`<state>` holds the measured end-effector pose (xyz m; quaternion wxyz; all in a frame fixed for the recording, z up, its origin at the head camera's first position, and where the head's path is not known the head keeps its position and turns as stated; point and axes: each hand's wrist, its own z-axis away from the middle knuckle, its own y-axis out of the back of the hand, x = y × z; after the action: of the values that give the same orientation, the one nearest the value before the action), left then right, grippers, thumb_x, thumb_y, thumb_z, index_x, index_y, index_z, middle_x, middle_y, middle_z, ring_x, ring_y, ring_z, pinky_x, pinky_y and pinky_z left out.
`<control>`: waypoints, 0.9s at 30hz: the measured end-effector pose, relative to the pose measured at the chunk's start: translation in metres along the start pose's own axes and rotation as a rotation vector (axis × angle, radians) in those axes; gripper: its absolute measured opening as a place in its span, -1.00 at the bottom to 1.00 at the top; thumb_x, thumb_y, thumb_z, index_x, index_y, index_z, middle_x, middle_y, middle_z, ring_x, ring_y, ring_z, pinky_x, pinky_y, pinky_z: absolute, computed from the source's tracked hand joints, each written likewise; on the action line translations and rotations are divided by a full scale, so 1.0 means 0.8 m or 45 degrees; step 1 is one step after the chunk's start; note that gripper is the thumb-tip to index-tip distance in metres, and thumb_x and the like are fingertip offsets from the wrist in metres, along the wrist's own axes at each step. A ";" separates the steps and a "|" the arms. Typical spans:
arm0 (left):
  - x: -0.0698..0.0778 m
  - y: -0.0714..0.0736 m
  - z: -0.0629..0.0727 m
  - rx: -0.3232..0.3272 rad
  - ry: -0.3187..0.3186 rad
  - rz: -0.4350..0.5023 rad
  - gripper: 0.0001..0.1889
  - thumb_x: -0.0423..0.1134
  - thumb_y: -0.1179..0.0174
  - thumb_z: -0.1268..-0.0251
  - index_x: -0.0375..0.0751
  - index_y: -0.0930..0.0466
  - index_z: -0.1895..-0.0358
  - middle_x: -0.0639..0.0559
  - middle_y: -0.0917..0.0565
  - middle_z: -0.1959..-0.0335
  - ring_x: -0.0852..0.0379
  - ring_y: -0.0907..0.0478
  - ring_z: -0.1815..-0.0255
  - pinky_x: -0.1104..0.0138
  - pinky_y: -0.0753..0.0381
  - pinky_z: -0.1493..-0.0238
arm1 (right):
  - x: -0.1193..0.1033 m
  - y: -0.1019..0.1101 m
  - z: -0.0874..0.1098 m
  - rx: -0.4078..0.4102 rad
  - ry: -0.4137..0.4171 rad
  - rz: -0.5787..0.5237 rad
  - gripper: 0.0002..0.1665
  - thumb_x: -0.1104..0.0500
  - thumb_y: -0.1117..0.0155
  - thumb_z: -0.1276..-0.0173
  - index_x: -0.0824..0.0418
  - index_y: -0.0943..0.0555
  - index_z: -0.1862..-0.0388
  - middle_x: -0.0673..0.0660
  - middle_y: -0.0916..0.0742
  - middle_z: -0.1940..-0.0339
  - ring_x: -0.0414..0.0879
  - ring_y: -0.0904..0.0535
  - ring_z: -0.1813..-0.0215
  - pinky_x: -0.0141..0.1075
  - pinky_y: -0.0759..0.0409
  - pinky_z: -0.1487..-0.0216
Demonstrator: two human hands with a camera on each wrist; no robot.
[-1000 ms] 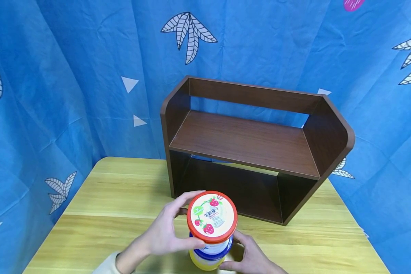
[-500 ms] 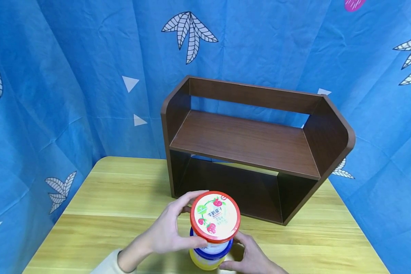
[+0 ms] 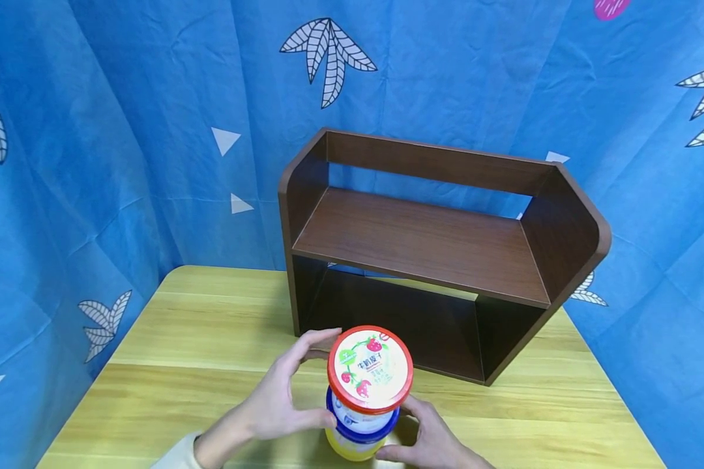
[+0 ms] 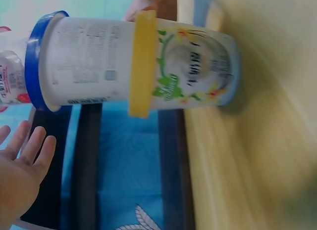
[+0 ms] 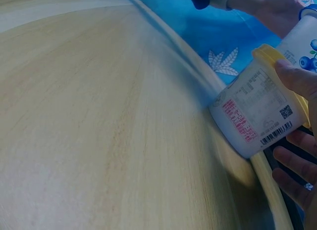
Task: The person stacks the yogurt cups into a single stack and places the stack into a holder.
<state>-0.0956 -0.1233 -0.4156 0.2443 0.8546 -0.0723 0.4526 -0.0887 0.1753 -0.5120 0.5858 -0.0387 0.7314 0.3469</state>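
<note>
Three plastic tubs stand stacked on the table. The red-lidded tub (image 3: pixel 371 369) with strawberry pictures is on top, the blue-lidded tub (image 3: pixel 360 420) is in the middle, and the yellow-lidded tub (image 4: pixel 190 67) is at the bottom. My left hand (image 3: pixel 278 397) is left of the stack, its fingers spread around the upper tubs; the left wrist view shows the fingers (image 4: pixel 32 146) straight and apart from them. My right hand (image 3: pixel 431 436) holds the stack low on its right side, with the thumb (image 5: pixel 297 79) on the yellow lid. Its index fingertip is partly hidden behind the stack.
A dark brown two-tier shelf (image 3: pixel 422 241) stands on the wooden table (image 3: pixel 211 326) just behind the stack, turned at an angle. A blue patterned curtain (image 3: pixel 170 98) hangs behind and at the sides.
My left hand has let go of the red-lidded tub and drawn back slightly left. That tub has shifted a little right onto the blue lid. My right hand has stayed put.
</note>
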 end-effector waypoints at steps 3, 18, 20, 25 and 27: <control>-0.010 0.004 0.009 0.017 -0.022 -0.018 -0.04 -0.09 -0.57 -0.16 -0.03 -0.24 -0.61 -0.01 -0.58 -0.41 0.12 -0.56 -0.36 0.19 -0.64 -0.35 | -0.001 0.001 -0.001 -0.006 -0.012 -0.001 -0.24 0.02 -0.62 -0.26 -0.13 -0.52 -0.42 -0.05 -0.75 -0.30 -0.30 -0.61 -0.30 -0.31 -0.63 -0.27; -0.051 0.002 0.050 0.015 0.044 -0.028 -0.02 -0.33 -0.62 0.01 -0.29 -0.28 -0.53 -0.09 -0.60 -0.37 0.10 -0.57 -0.36 0.23 -0.67 -0.34 | 0.001 0.001 0.000 0.001 0.007 0.017 -0.24 0.03 -0.63 -0.25 -0.14 -0.53 -0.41 -0.07 -0.76 -0.29 -0.30 -0.61 -0.31 -0.28 -0.64 -0.28; -0.054 -0.001 0.054 0.009 0.093 -0.006 -0.02 -0.33 -0.63 0.00 -0.27 -0.29 -0.53 -0.08 -0.60 -0.37 0.08 -0.57 -0.37 0.24 -0.67 -0.35 | 0.002 0.000 0.000 0.009 0.032 0.025 -0.24 0.03 -0.63 -0.24 -0.13 -0.54 -0.41 -0.06 -0.77 -0.28 -0.30 -0.62 -0.30 -0.28 -0.64 -0.27; -0.061 -0.011 0.064 -0.024 0.205 0.062 -0.09 -0.26 -0.62 -0.09 -0.06 -0.33 -0.53 -0.07 -0.59 -0.35 0.14 -0.55 -0.36 0.27 -0.65 -0.37 | 0.003 0.000 0.000 0.019 0.078 0.032 -0.24 0.04 -0.63 -0.24 -0.10 -0.54 -0.40 -0.04 -0.78 -0.26 -0.30 -0.63 -0.28 -0.29 -0.64 -0.25; -0.065 -0.015 0.067 -0.041 0.258 0.098 -0.11 -0.24 -0.60 -0.12 0.00 -0.33 -0.53 -0.09 -0.58 -0.35 0.22 -0.54 -0.36 0.28 -0.65 -0.38 | 0.003 0.000 0.000 0.020 0.075 0.034 -0.25 0.04 -0.63 -0.24 -0.10 -0.55 -0.39 -0.04 -0.78 -0.25 -0.30 -0.63 -0.28 -0.29 -0.64 -0.24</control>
<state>-0.0817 -0.1442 -0.4870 0.2463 0.7970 -0.0873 0.5446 -0.0898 0.1763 -0.5142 0.5595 -0.0347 0.7516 0.3476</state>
